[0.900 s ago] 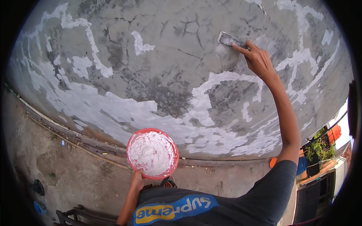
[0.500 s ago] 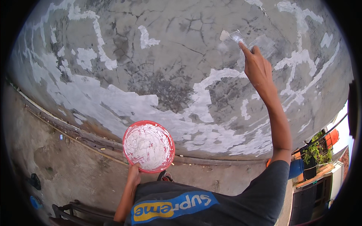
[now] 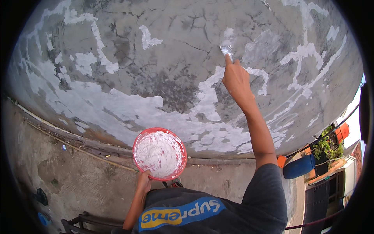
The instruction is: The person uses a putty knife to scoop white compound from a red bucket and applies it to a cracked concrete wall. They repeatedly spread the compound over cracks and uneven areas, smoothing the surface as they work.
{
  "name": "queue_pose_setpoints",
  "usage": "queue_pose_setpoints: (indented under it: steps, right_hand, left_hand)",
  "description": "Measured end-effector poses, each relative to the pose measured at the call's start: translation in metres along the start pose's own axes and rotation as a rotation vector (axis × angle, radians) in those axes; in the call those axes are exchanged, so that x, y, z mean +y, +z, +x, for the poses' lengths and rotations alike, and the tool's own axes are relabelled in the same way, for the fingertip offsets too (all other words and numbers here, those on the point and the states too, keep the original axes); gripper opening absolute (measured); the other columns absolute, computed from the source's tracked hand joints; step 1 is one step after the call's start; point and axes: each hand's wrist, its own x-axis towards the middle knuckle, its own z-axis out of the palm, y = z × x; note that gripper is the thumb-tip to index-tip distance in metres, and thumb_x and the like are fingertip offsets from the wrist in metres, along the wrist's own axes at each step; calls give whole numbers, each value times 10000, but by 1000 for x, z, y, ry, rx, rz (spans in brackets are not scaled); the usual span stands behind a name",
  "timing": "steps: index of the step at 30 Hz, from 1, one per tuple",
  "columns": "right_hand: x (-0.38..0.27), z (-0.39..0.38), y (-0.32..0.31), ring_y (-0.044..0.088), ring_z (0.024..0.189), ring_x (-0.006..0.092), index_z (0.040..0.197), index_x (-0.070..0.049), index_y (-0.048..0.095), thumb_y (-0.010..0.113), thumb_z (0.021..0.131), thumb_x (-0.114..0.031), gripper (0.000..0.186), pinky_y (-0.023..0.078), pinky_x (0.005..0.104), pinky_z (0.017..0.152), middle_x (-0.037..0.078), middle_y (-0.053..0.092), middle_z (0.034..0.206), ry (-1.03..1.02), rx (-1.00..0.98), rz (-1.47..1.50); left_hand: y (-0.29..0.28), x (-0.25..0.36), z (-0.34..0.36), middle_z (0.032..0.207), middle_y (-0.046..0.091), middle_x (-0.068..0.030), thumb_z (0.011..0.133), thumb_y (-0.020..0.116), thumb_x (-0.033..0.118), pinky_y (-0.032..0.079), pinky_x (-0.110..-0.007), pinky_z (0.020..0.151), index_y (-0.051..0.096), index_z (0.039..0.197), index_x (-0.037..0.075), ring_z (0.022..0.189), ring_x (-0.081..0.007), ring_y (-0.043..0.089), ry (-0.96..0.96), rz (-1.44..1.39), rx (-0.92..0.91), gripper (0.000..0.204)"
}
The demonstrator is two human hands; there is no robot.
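My right hand grips a small putty knife with its blade against a cracked grey wall, index finger stretched along the tool. White filler patches cover parts of the wall, and a fainter fresh smear lies just above and right of the blade. Low in the middle, my left hand holds the rim of a red bowl containing white paste streaked over its inside.
A thin pole lies along the wall's foot on concrete ground. Dark rails stand at lower left. To the right are a blue drum, plants, an orange tank and a dark gate.
My right hand and the putty knife have moved left and a little down across the wall, leaving a pale smear. The bowl has shifted slightly.
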Motion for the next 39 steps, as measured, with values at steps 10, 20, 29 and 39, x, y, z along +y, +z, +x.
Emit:
queue_pose_setpoints:
  steps: [10,20,29,39]
  right_hand:
    - [6,42,-24,620,725,399,1275,-3,546,511,839,-30,438,492,475,634,251,600,830,13,243,64]
    - [1,-18,1,621,740,379,1300,-42,541,527,866,-59,434,493,459,644,206,599,843,86,54,148]
    - [4,-1,18,634,650,351,1321,-34,512,546,840,-64,483,501,439,568,201,578,905,102,171,157]
    - [47,-36,53,564,572,241,1339,-237,543,622,865,-88,502,454,365,490,64,546,849,-91,353,234]
  left_hand:
    - [-15,4,11,1008,615,-44,725,486,6,513,-303,526,461,1282,85,798,-163,617,50,21,12,563]
    - [-10,15,3,982,617,-57,714,476,-16,535,-344,592,452,1277,74,802,-196,619,50,-14,37,571]
    - [-15,12,13,1008,618,-69,720,489,-2,531,-345,571,493,1210,61,829,-190,622,60,0,-61,494]
    - [-12,11,5,1085,601,-117,723,467,-3,591,-417,659,448,1268,51,892,-262,641,-6,-6,-3,548]
